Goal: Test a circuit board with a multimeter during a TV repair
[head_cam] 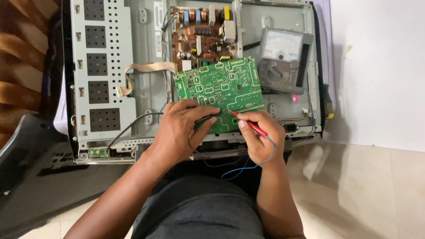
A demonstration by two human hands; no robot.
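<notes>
Head view: white label [158, 9] atop chassis [104, 66].

A tiled floor [354, 186] carries the opened metal chassis [106, 66] and a black panel [40, 168].

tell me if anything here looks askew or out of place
The green circuit board lies tilted across the opened metal chassis, not square in a mount. A flat ribbon cable curls loose, one end unplugged. The left hand holds a black probe, the right hand a red probe, both on the board.
</notes>
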